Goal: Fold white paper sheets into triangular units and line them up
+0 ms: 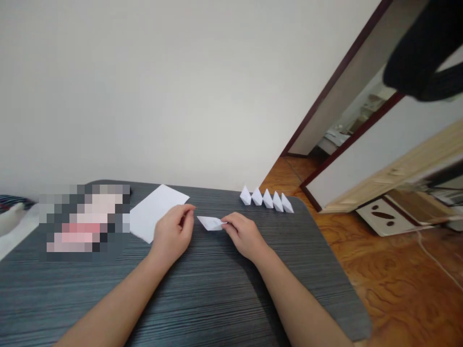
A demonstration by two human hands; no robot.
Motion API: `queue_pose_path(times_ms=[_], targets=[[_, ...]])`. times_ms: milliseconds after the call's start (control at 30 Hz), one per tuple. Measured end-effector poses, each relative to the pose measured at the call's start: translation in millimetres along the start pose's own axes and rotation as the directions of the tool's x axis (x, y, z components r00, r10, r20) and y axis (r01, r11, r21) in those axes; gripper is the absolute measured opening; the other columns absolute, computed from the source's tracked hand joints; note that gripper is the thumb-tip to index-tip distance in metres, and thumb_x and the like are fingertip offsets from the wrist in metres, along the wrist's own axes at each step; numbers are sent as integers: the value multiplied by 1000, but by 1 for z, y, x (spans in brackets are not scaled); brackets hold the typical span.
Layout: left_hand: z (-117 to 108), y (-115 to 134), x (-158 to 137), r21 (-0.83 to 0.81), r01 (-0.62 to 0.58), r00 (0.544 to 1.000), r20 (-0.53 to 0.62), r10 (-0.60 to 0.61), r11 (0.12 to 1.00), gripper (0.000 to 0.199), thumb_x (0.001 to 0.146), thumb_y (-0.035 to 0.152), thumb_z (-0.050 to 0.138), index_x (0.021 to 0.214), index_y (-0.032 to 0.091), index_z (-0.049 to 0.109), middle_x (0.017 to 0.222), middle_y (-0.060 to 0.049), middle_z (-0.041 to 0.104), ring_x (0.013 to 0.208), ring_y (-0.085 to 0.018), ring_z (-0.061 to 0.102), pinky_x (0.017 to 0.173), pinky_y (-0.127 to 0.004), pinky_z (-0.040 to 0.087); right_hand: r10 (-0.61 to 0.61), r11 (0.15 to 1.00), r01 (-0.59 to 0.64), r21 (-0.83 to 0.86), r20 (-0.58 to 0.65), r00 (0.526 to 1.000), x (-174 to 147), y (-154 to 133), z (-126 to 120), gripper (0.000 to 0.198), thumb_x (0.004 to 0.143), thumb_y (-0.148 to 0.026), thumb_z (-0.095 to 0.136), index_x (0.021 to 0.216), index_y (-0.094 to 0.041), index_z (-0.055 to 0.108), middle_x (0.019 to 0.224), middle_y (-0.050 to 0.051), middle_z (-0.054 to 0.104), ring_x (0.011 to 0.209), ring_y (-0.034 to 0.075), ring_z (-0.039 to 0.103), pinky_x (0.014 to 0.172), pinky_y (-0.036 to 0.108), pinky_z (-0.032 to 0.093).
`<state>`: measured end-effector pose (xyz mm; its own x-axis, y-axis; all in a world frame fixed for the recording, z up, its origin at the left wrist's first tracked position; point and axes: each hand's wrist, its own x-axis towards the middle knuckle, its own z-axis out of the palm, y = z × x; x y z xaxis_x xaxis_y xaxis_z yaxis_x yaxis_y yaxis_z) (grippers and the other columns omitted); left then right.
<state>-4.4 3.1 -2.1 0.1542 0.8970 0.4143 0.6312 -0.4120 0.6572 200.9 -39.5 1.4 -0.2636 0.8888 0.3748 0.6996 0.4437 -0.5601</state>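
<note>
At the far left, a striped cloth [13, 201] is running out of view. Coarse pixelation is hiding an object on the table [202, 294], so what it is cannot be told. Next, a white sheet [150, 212] is lying flat, partly disappearing behind the left hand [171, 233]; whether they are touching is unclear. That hand's grip is curling loosely, with nothing showing between its tips. Just beside it, the folded paper [210, 223] is pointing left over the table; the right hand's [248, 236] grip is pinching closed on its right end, covering that tip. Farther right, five folded shapes [267, 199] are standing in a row near the table's back edge. On the floor [376, 279], a cable [436, 260] is trailing out of view. At upper right, a dark, blurred shape [415, 67] is blocking the background.
</note>
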Motion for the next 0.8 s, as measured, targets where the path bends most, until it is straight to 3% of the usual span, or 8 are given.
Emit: queue_pose_path(times_ms=[167, 333, 500, 633, 800], targets=[[-1, -3, 0, 57, 72, 989, 122, -79, 996, 26, 85, 33, 40, 97, 21, 58, 87, -2, 66, 70, -17, 58, 66, -27, 43, 33, 996, -44, -79, -132, 991, 0, -13, -26, 16, 89, -22, 46, 95, -20, 60, 87, 6, 63, 82, 17, 59, 75, 29, 46], [-1, -6, -1, 68, 9, 962, 272, -27, 998, 28, 85, 36, 37, 95, 22, 59, 81, -2, 66, 72, -19, 60, 65, -27, 42, 96, 975, -165, -147, -391, 916, -8, -5, -76, 16, 87, -28, 50, 97, -20, 59, 84, 5, 65, 71, 17, 60, 67, 29, 47], [-2, -9, -2, 91, -28, 952, 305, -1, 995, 31, 86, 37, 34, 95, 22, 60, 84, -3, 67, 77, -20, 61, 66, -27, 41, 184, 885, -397, -243, -602, 777, -44, 44, -129, 25, 86, -36, 48, 96, -16, 60, 83, 8, 65, 71, 19, 60, 68, 32, 47], [-4, -9, -2, 85, -38, 947, 322, 9, 996, 30, 86, 36, 34, 94, 22, 60, 88, -3, 67, 81, -21, 61, 70, -28, 42, 236, 781, -557, -281, -693, 681, -77, 91, -148, 36, 84, -43, 46, 96, -12, 61, 77, 10, 65, 68, 21, 59, 66, 32, 47], [-4, -7, -2, 104, -45, 941, 339, 7, 994, 30, 86, 37, 35, 92, 22, 61, 87, -3, 68, 79, -21, 61, 67, -28, 41, 347, 701, -650, -293, -657, 669, -103, 132, -136, 37, 81, -43, 46, 91, -12, 63, 79, 13, 67, 69, 23, 61, 68, 34, 45]])
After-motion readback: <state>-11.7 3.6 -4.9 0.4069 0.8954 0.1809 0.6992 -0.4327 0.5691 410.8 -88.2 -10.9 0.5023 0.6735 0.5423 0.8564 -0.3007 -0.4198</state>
